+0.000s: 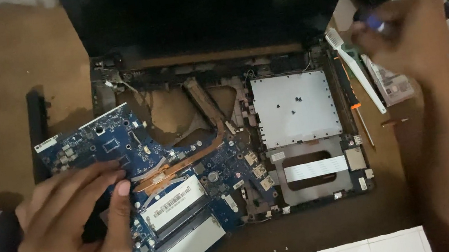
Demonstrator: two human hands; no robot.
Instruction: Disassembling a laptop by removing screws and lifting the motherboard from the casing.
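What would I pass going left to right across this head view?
Left hand → blue circuit board → silver metal plate → white toothbrush → right hand.

One blue motherboard (169,192), one open laptop chassis (304,191), one copper heat pipe (205,117), two memory modules (174,203), four loose screws on one metal plate (272,131), one white toothbrush (354,70), two hands.

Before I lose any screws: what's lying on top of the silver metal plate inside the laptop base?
Four or five small dark screws lie loose near the middle of the silver plate, well apart from both hands. Whatever sits beneath the plate is covered and cannot be seen.
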